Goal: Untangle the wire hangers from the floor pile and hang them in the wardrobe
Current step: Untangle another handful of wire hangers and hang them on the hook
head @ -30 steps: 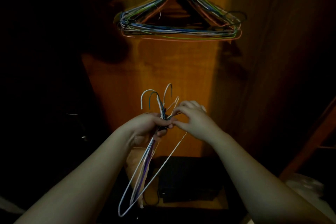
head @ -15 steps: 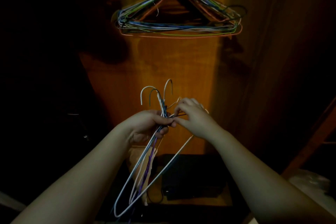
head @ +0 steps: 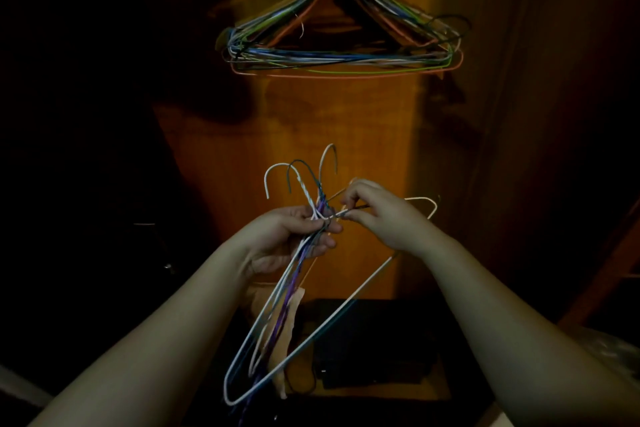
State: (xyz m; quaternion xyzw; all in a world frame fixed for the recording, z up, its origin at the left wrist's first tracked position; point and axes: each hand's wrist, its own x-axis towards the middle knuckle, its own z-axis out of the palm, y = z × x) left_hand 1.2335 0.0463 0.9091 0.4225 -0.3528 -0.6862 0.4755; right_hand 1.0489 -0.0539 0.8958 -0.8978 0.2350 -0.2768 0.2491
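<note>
Several hangers (head: 294,274) tangled | left hand (head: 294,236) grips necks | right hand (head: 377,211) pinches one wire | light, springy, snag-prone; hold near hooks.

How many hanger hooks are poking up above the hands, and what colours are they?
Pale white wire hooks: 2, the left one and the tallest one.
Dark blue-grey wire hooks: 1.
Total: 3 hooks sticking up from the bunch of wire hangers that the left hand grips.
</note>
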